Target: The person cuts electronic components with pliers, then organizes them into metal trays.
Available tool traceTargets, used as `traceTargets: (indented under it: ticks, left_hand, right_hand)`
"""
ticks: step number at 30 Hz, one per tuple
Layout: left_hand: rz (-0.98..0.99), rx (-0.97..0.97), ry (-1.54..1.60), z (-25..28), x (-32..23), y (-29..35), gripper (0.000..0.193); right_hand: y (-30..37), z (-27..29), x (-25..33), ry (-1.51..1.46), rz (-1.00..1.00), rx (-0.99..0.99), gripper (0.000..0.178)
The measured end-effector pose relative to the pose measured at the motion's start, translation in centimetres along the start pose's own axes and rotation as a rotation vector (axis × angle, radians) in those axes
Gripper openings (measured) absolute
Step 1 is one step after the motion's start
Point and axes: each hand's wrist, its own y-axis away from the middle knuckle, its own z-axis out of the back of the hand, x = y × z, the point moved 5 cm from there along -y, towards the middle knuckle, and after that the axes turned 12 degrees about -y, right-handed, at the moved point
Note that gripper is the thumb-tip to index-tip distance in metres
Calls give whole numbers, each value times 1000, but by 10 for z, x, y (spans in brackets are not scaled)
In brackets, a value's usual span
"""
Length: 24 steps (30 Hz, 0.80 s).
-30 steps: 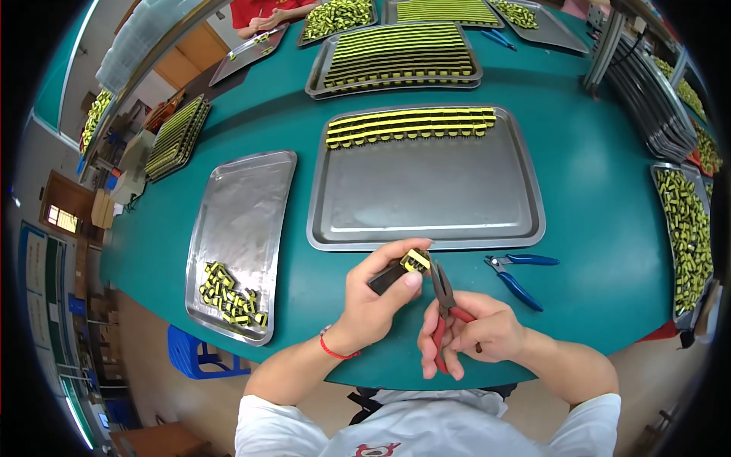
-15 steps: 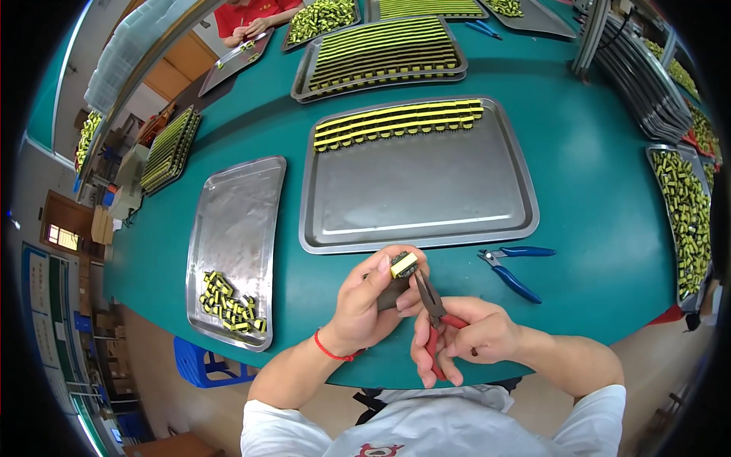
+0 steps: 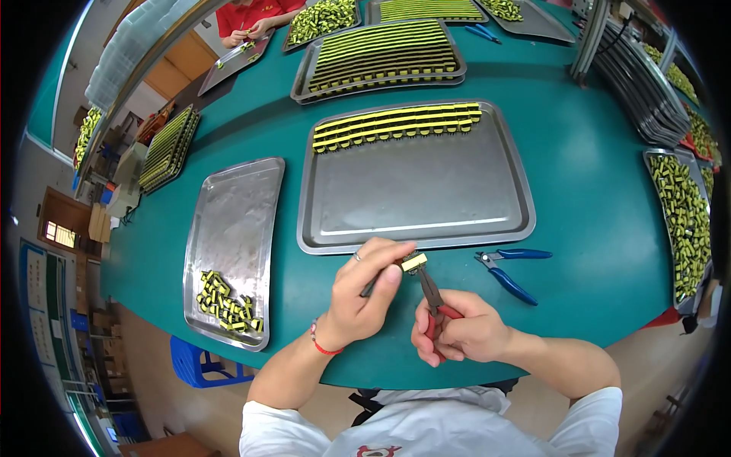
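Observation:
Between the fingertips of my left hand (image 3: 364, 293) is a small transformer (image 3: 413, 263), black with a yellow-taped face. A dark object also shows beneath those fingers, mostly hidden, and I cannot make out what it is. My right hand (image 3: 466, 327) is wrapped round red-handled needle-nose pliers (image 3: 431, 291). Their tips point up at the transformer's lower edge, touching it or very near. Both hands are over the green table (image 3: 601, 228), just in front of a large metal tray (image 3: 419, 190) with rows of similar transformers (image 3: 396, 126) along its far side.
At left, a smaller tray (image 3: 232, 228) has a loose heap of transformers (image 3: 228, 303). Blue-handled cutters (image 3: 512, 268) lie right of my hands. Filled trays (image 3: 381, 57) stand farther back, another (image 3: 678, 228) at the right edge. A person in red (image 3: 255, 17) works at the far left.
My left hand has turned, its back now more upward, and the transformer has shifted slightly right with its yellow face tilted differently. The pliers stay at it; my right fingers have closed more round the handles.

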Motion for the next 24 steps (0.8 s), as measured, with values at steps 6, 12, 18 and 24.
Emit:
traceTargets:
  ticks: [6, 12, 18, 24]
  left_hand:
    - [-239, -3, -271, -4, -16, -4, 45]
    - [-245, -88, -317, -4, -16, -1, 42]
    - [-223, -108, -338, -4, -15, 2, 43]
    - [-255, -116, -345, -6, -15, 3, 44]
  right_hand:
    - [-3, 1, -5, 85, 0, -12, 33]
    - [-9, 1, -8, 106, -3, 16, 32]
    - [-9, 2, -8, 120, -30, 3, 32]
    - [-9, -3, -6, 81, -56, -4, 31]
